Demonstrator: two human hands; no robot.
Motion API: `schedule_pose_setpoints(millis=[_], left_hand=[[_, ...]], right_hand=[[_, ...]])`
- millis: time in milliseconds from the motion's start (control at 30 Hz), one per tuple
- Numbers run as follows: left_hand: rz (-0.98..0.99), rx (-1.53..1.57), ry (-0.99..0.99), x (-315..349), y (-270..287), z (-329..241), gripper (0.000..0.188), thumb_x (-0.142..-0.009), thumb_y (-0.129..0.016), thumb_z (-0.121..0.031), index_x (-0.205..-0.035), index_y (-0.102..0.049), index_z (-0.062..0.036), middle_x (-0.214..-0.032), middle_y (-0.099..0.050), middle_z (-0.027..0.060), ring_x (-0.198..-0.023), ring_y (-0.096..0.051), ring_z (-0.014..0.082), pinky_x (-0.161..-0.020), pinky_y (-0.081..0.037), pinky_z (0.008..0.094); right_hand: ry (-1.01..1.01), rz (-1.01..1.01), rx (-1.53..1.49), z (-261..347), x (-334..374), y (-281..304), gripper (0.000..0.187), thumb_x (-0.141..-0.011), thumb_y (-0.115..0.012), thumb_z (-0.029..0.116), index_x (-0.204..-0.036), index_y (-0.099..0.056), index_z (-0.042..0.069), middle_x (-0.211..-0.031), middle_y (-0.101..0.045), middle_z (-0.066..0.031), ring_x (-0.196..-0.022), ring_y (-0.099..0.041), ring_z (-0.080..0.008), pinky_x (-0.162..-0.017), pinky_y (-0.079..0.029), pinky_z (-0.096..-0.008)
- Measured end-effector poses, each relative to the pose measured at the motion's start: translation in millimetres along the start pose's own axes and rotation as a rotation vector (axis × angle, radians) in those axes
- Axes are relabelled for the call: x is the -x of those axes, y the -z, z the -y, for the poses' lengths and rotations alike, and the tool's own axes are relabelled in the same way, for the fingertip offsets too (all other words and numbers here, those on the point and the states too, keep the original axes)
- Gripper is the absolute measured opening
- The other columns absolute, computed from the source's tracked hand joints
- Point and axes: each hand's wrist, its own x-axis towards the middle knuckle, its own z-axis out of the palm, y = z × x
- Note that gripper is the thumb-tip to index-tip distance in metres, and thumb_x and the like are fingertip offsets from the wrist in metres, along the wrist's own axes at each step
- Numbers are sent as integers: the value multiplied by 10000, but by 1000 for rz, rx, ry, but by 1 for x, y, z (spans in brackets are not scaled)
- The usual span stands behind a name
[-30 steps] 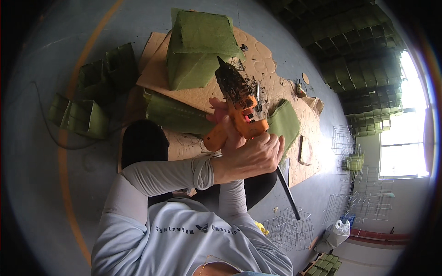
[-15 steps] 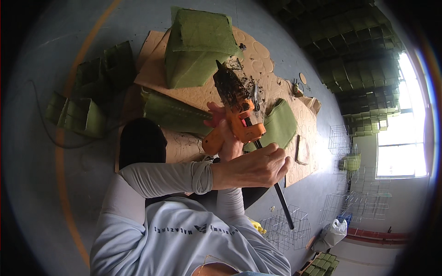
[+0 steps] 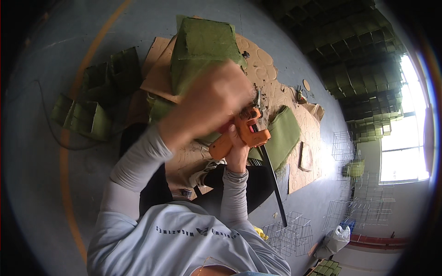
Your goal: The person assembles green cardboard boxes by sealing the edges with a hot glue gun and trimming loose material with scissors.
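An orange glue gun (image 3: 223,146), smudged dark at the front, is held by my right hand (image 3: 237,154), its fingers wrapped round the handle. A long black glue stick (image 3: 274,186) sticks out of the gun's back end and slants down to the right. My left hand (image 3: 216,89), smeared by motion, is over the front of the gun and covers the nozzle; its fingers cannot be made out. Beyond it stands a large green fabric box shape (image 3: 205,39). A green fabric piece (image 3: 284,131) lies to the right of the gun.
Stained cardboard (image 3: 304,177) covers the floor under the work. Small green boxes (image 3: 90,120) stand at left beside a dark cord (image 3: 43,103). Wire baskets (image 3: 290,232) and a white bag (image 3: 336,239) are at right. Stacks of green boxes (image 3: 359,69) line the far right.
My left hand has left the glue stick and swung forward and left to the gun's front. My right hand keeps its hold on the gun.
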Motion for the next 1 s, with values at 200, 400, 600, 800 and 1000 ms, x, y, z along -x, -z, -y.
schedule_pose_setpoints(millis=[200,400,600,800,1000], left_hand=[[-12,-389,171,2,-4,59,146,-758,-663,-42,-902,-660,-22,-931,-586,33,-940,-562,196,-810,-498,315],[68,-328,186,-2,-15,82,123,-759,-670,-41,-880,-675,-22,-852,-549,43,-880,-544,200,-799,-502,313],[-5,-268,162,1,-20,82,62,-781,-625,-22,-810,-679,-14,-799,-549,59,-848,-548,204,-779,-507,312],[-3,-280,196,3,-25,89,44,-821,-591,-28,-806,-617,3,-803,-546,90,-852,-543,247,-765,-493,348],[-53,-180,307,-2,-30,89,73,-837,-571,-32,-788,-597,17,-778,-546,115,-833,-547,277,-721,-478,372]], right_hand=[[-265,-55,-679,27,-17,-16,458,-928,-590,213,-1303,-461,-15,-1159,-608,-203,-1112,-581,-307,-928,-487,-433],[-248,-60,-671,29,-25,-17,384,-934,-576,193,-1231,-496,-36,-1120,-623,-214,-1054,-606,-284,-942,-473,-421],[-287,-102,-669,25,-28,-17,281,-934,-588,158,-1126,-560,-45,-1061,-653,-164,-1017,-605,-221,-939,-439,-333],[-257,-118,-653,17,-34,-19,294,-926,-584,164,-1127,-538,-45,-1043,-647,-192,-1008,-633,-284,-973,-463,-414],[-205,-238,-767,18,-41,-18,250,-906,-603,79,-1114,-516,-28,-966,-617,-146,-954,-645,-305,-933,-501,-484]])
